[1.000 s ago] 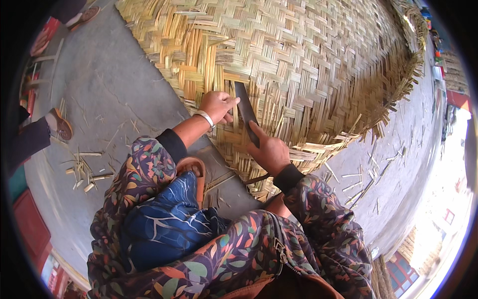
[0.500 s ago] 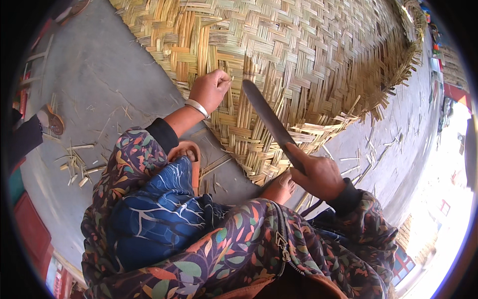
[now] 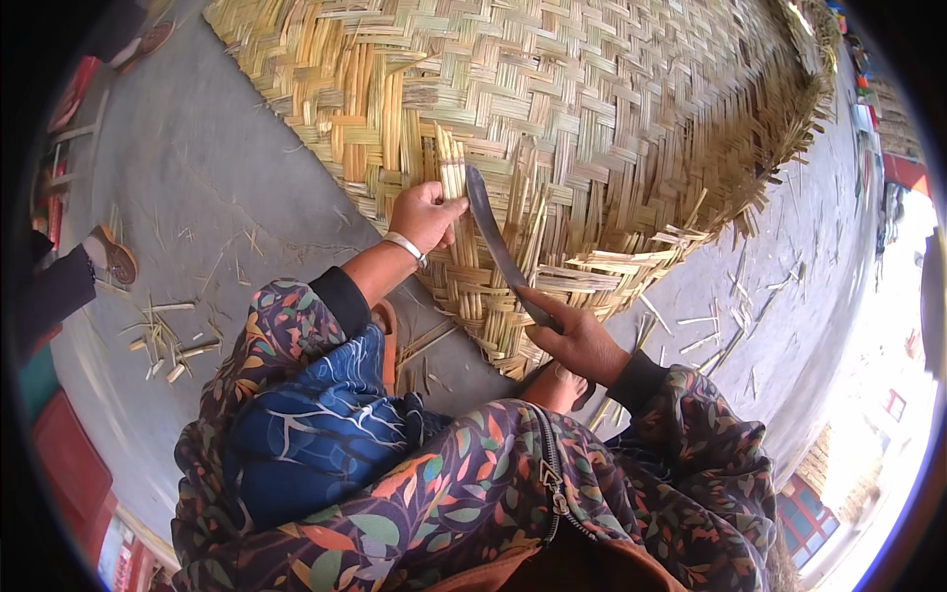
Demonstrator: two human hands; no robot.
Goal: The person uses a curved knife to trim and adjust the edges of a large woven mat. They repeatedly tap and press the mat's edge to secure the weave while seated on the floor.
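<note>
A large mat woven from flat, straw-coloured reed strips (image 3: 592, 109) lies before me, one corner pointing at my feet. At its left edge my left hand (image 3: 424, 217), with a pale bracelet at the wrist, is closed on a few raised reed strips (image 3: 451, 163) that stand up from the weave. My right hand (image 3: 584, 345) grips the handle of a long dark knife (image 3: 498, 242). Its slightly curved blade slants up and left over the mat, with the tip close to the right side of the raised strips; whether it touches them I cannot tell.
Grey concrete floor (image 3: 197, 128) surrounds the mat. Cut reed scraps (image 3: 173, 340) lie at the left, and more offcuts (image 3: 725, 326) at the right. My sandalled foot (image 3: 385, 335) is beside the mat's corner. Another person's shoe (image 3: 118, 257) is at the far left.
My left hand has taken hold of a few strips, which now stand raised. My right hand has moved left, bringing the knife's blade beside them.
</note>
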